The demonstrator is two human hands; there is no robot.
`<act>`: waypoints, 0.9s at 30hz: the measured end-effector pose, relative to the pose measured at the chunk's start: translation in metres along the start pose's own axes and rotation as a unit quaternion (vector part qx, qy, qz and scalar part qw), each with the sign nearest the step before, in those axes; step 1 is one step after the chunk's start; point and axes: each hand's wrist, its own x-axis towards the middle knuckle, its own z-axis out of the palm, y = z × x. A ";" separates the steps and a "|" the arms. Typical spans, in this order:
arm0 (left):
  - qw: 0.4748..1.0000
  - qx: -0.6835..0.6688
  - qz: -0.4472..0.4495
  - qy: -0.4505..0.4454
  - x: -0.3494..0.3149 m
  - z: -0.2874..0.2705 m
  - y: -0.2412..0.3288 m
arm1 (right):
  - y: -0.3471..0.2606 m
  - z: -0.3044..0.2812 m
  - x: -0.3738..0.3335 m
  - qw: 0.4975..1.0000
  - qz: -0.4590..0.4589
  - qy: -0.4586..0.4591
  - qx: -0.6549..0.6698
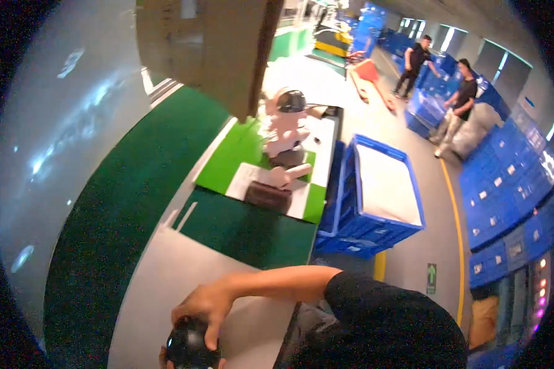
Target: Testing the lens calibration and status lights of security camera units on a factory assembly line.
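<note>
Right now the right hand [206,302] is clasping a rounded black object [189,345] toward the pale counter's [157,273] left edge, handling under way and no release yet, while the left hand [222,364] barely shows, its grip impossible to tell.

The right hand [206,304] lies on top of a round object [191,344] over the near end of the tabletop [166,267]. Farther along it comes a mat [243,234], then a board [221,166]. Right of the board stands an open bin [375,229] with a sheet [385,181] in it. Beyond a floor line [459,237], stacked bins [505,190] fill the right side. Behind, two people [415,61] stand beside more bins, right of a pallet jack [367,71].
</note>
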 end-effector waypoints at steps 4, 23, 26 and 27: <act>0.998 -0.047 -0.033 -0.004 -0.007 0.006 -0.007 | 0.010 0.000 -0.002 1.000 0.011 0.004 -0.012; 0.996 -0.085 -0.022 -0.008 -0.021 0.011 -0.010 | 0.011 0.000 -0.004 0.999 0.010 -0.002 -0.033; 0.989 -0.125 -0.084 -0.004 -0.029 0.001 -0.012 | -0.001 0.003 0.002 1.000 0.015 -0.005 -0.022; 0.992 -0.101 -0.070 -0.026 -0.022 0.004 -0.009 | 0.005 0.003 0.000 0.999 -0.010 0.016 -0.036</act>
